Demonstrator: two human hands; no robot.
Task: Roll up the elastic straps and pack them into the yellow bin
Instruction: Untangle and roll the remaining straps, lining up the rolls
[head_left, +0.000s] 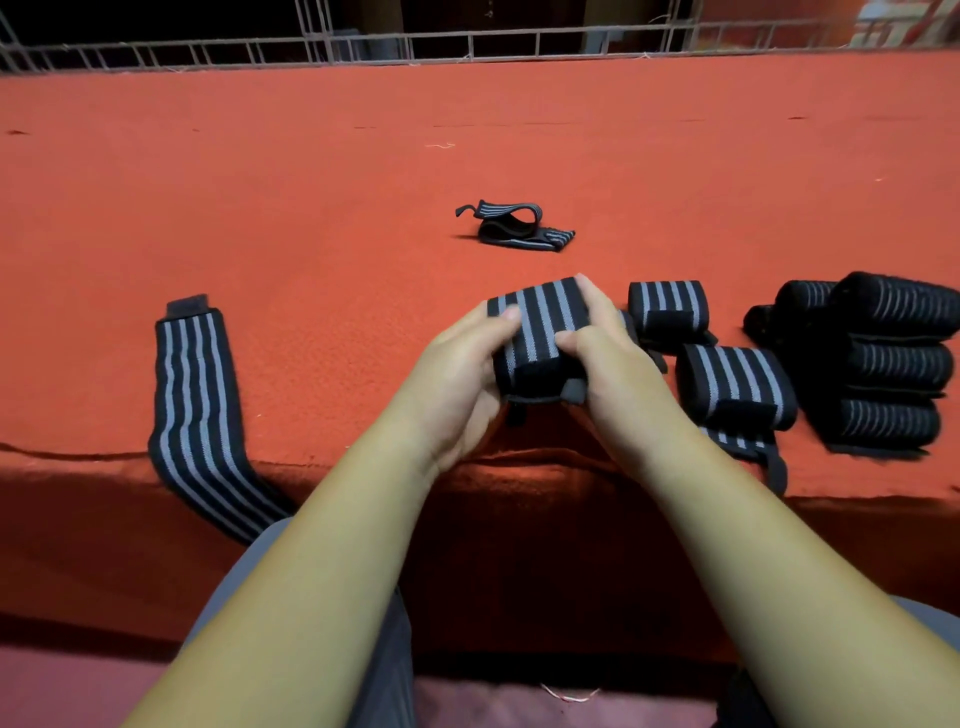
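Note:
A rolled black strap with grey stripes (543, 325) is held just above the near edge of the red table (311, 182). My left hand (462, 379) grips its left side and my right hand (608, 364) grips its right side. An unrolled strap (197, 410) lies flat at the left and hangs over the table's edge. A loosely folded strap (514, 226) lies further back in the middle. Two rolled straps (667, 306) (735, 384) sit to the right of my hands. No yellow bin is in view.
A pile of several rolled straps (883, 358) stands at the right edge. A metal wire frame (467, 47) runs along the far side of the table. My grey trouser legs (379, 675) show below the table's edge.

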